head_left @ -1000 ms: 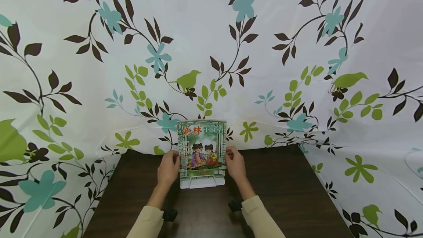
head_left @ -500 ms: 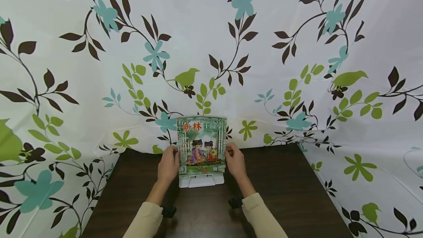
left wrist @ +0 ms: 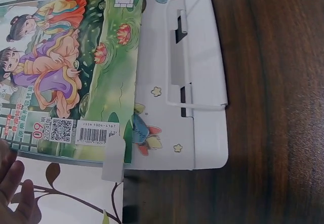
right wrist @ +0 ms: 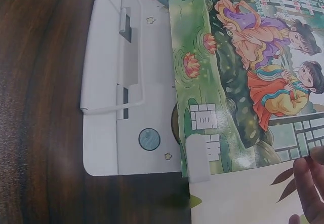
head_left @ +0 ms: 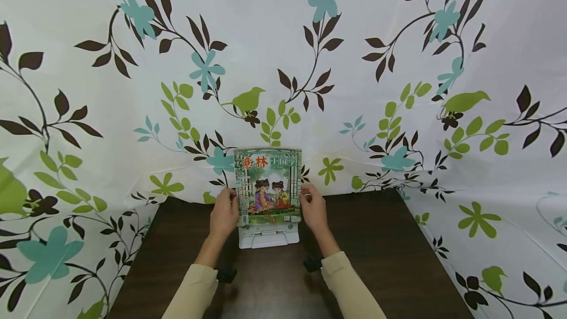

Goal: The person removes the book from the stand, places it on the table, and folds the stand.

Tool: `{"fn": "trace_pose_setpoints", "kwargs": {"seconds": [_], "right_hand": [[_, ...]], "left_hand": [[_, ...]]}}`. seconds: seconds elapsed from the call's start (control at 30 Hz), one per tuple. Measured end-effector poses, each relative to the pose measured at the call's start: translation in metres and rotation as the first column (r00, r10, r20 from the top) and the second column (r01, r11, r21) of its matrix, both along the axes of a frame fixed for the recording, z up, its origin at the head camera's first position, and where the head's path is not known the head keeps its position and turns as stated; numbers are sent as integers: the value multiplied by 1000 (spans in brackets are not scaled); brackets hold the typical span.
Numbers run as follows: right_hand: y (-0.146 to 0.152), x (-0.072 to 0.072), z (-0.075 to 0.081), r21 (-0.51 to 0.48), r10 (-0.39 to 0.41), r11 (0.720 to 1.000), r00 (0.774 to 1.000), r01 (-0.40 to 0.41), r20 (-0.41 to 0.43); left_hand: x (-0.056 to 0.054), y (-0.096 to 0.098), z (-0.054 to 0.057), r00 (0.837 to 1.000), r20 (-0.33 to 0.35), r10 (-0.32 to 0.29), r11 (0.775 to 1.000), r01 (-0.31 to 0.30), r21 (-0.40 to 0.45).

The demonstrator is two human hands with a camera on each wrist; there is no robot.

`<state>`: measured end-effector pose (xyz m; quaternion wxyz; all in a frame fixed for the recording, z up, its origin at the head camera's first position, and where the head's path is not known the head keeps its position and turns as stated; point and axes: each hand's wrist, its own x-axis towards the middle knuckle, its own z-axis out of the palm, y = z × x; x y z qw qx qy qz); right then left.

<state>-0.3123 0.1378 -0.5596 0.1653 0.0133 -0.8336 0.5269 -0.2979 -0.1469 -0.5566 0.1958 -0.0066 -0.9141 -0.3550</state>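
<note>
Green magazine (head_left: 267, 191): upright above the desk (head_left: 367, 255), directly between the left hand (head_left: 223, 214) and the right hand (head_left: 314, 209), its cover facing the person.
Long axis: up and down, so its short lower edge runs across, roughly parallel to the ledge (left wrist: 207, 138) of the stand (head_left: 269, 241).
Left hand: holds the left side edge, about halfway up.
Right hand: pinches the right side edge at much the same height; neither hand is plainly nearer.
Stand: white, on the desk, below and behind the magazine, with a strip of its backboard (left wrist: 154, 67) showing between lower edge and ledge, so those two are apart.
Wire clip (left wrist: 197, 106): rises from the ledge in front of that bare strip, below the cover and near it, not touching.
White tabs (left wrist: 114, 159): one overlaps the cover near each lower corner; whether they press on it, I cannot tell.
Magazine's back: hidden, so contact with the backboard cannot be told.
Floral cloth (head_left: 261, 28): hangs behind everything.
</note>
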Motion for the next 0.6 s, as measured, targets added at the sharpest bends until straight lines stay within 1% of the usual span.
{"fn": "trace_pose_setpoints", "kwargs": {"seconds": [0.13,0.37,0.6], "right_hand": [[-1,-1,4,-4,5,1000,1000,-5,-1],[-1,-4,9,-5,3,1000,1000,-2,6],[0,-3,12,-22,6,1000,1000,-6,-6]], "left_hand": [[-1,-1,4,1000,-3,-2,1000,2,12],[-5,-1,12,1000,-28,-12,1000,13,25],[-7,0,17,1000,-8,-29,999,29,38]]}}
